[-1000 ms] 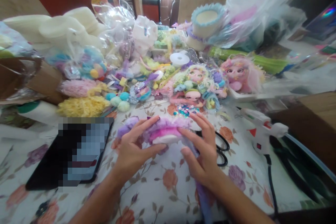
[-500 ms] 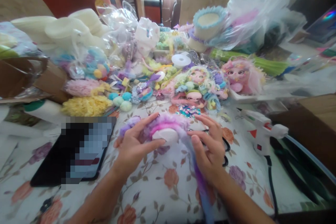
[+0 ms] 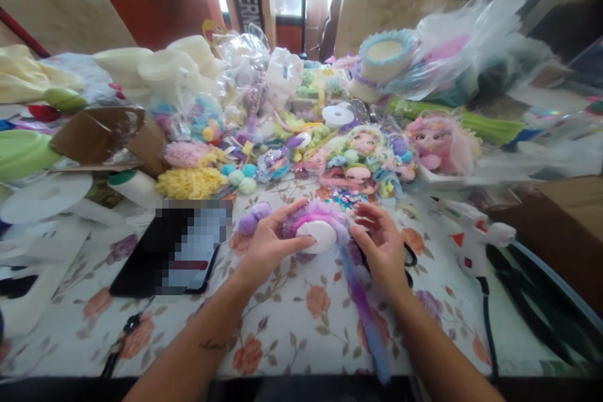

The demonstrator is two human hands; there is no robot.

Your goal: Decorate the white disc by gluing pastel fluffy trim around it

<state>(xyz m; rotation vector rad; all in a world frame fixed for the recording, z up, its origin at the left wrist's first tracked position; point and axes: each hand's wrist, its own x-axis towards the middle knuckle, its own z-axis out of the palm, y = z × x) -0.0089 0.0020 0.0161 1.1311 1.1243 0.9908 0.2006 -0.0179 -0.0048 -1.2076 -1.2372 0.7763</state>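
Purple-and-pink fluffy trim (image 3: pixel 316 212) wraps a white foam disc (image 3: pixel 317 235) that sits low over the flowered surface (image 3: pixel 292 326), just in front of the person. The left hand (image 3: pixel 266 244) grips the piece from the left: its thumb lies across the disc's front edge and its fingers (image 3: pixel 293 208) curl over the fluffy top, closed on it. The right hand (image 3: pixel 384 245) comes in from the right with fingers (image 3: pixel 370 208) loosely bent and spread; its thumb presses the trim at the disc's right edge, but whether it truly pinches the trim cannot be told. From there a loose tail of trim (image 3: pixel 365 314) runs down toward the near edge, shading from purple to blue.

Black scissors (image 3: pixel 409 257) lie under and just behind the right hand. A white glue gun (image 3: pixel 473 235) rests to the right, its dark cord trailing toward the near edge. A dark phone (image 3: pixel 141 260) lies flat to the left of the left hand. Behind the hands sit pastel dolls (image 3: pixel 362 154) and a pink plush doll (image 3: pixel 436 141), then teal pompoms (image 3: pixel 239 176) and yellow fluff (image 3: pixel 191 182) further left. A white ribbon spool (image 3: pixel 338 115) stands among the clutter further back.
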